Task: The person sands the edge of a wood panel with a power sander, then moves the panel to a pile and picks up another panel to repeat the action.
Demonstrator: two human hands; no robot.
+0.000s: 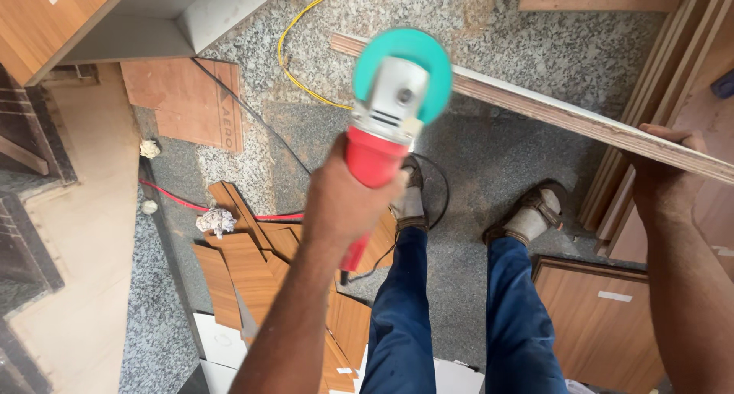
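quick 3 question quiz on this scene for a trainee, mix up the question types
1. True or false: the left hand grips a red angle grinder with a green disc.
2. What does the right hand hold? A) yellow cable B) edge of a long plywood strip C) crumpled paper
3. What lies on the granite floor below the left forearm?

Key
1. True.
2. B: the plywood strip runs from the grinder's disc to that hand.
3. Laminate offcuts, beside a red cable.

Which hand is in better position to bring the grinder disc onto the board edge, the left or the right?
Left. The left hand already grips the red grinder, its green disc right beside the board. The right hand holds the board up.
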